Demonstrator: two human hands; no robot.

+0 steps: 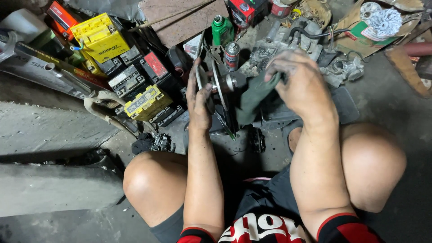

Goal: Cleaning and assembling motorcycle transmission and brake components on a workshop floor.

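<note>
The left hand [200, 96] is clenched on the rim of a round metal disc [215, 85] held on edge, upright, over the floor between the person's knees, thumb on the near face and fingers wrapped behind; a short steel hub [229, 83] sticks out of its middle toward the right. The right hand [299, 85] is closed on a dark green rag [254, 96], bunched under the fingers, and presses it against the hub side of the disc. Both hands are smeared with black grease, so the hold on the thin rim is likely slippery: the left grip would do best staying wrapped well round the edge rather than pinching it, with the disc braced so that the rag's push does not twist it. Wiping would go better working outward from the hub in arcs, turning to a clean fold of cloth as it loads up (a fouled rag only spreads the grime). The fingertips should keep clear of the disc's sharp edge. A small spray can [232, 56] stands just behind the disc, and a green plastic bottle [222, 29] a little farther back, both within reach. To the left lie several batteries, among them a yellow battery [100, 37] and a black battery with a red top [155, 67], beside a silver exhaust pipe [49, 74]. Engine parts and torn cardboard [360, 36] crowd the far right of the concrete floor [396, 103].
</note>
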